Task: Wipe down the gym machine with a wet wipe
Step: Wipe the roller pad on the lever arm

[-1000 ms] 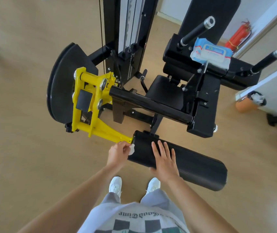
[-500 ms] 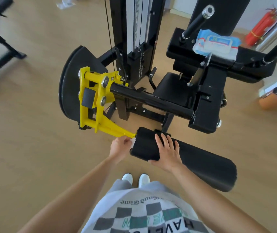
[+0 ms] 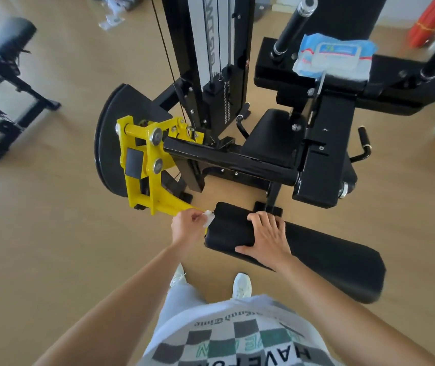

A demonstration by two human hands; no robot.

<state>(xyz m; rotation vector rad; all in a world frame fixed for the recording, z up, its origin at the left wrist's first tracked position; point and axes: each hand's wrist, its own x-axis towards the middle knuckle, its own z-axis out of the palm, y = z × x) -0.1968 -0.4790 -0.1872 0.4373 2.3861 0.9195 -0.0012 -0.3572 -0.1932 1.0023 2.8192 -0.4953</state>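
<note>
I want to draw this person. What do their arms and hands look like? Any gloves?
No gloves. The left hand and right hand are bare, with no rings or watch showing. Both forearms are bare too; no sleeves reach into view. Below them is a white T-shirt with grey and green checks.

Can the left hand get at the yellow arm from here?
Probably yes. The left hand pinches the wipe right by the lower end of the yellow arm, nothing between them; the right hand rests on the pad, clear of that path.
</note>
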